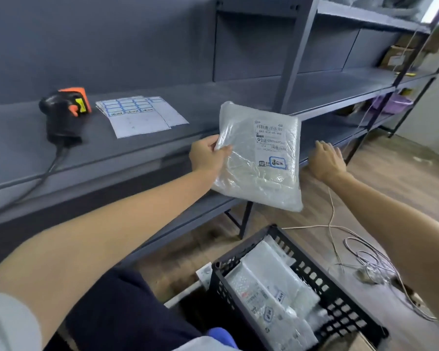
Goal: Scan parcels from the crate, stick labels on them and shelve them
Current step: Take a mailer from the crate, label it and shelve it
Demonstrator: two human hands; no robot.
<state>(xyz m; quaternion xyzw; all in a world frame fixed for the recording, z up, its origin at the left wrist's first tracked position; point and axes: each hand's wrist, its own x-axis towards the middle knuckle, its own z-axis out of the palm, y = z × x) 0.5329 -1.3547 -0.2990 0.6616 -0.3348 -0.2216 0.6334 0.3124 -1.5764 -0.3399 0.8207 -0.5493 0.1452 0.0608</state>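
Observation:
My left hand [208,155] grips the left edge of a clear plastic parcel [259,158] and holds it upright in front of the grey shelf [137,148]. The parcel carries a white shipping label and a blue-bordered sticker near its middle. My right hand [326,158] hovers just right of the parcel, fingers apart, holding nothing. On the shelf lie sheets of blue-bordered labels [140,115] and a black and orange barcode scanner [64,115] with its cable running off the front. The black crate [340,295] sits on the floor below with several more bagged parcels inside.
Grey metal shelving [340,84] continues to the right, with cardboard boxes [401,54] at its far end. White cables [360,249] lie tangled on the wooden floor right of the crate. A purple basket [393,102] sits on a lower shelf.

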